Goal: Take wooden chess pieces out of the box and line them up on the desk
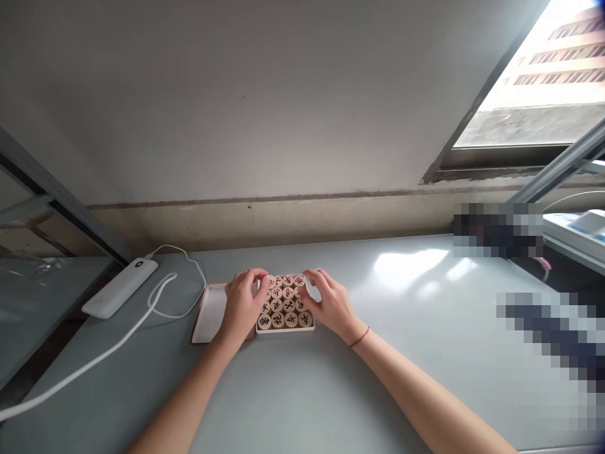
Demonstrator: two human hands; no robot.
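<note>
A small white box [286,329] filled with several round wooden Chinese chess pieces [283,306], marked in red and black, sits on the grey table [302,391]. My left hand [243,302] curls over the box's left edge, fingertips on the pieces at the far left corner. On the opposite side, my right hand [328,301], with a red string on its wrist, curls over the right edge, fingertips touching the pieces at the far right. Whether either hand pinches a piece is hidden. The box's lid [208,312] lies open-side up just left of the box.
A white power bank [120,287] with a white cable [155,309] lies at the table's left. Behind the table is a wall, with a window at the upper right. Blurred-out patches and a metal frame occupy the right side.
</note>
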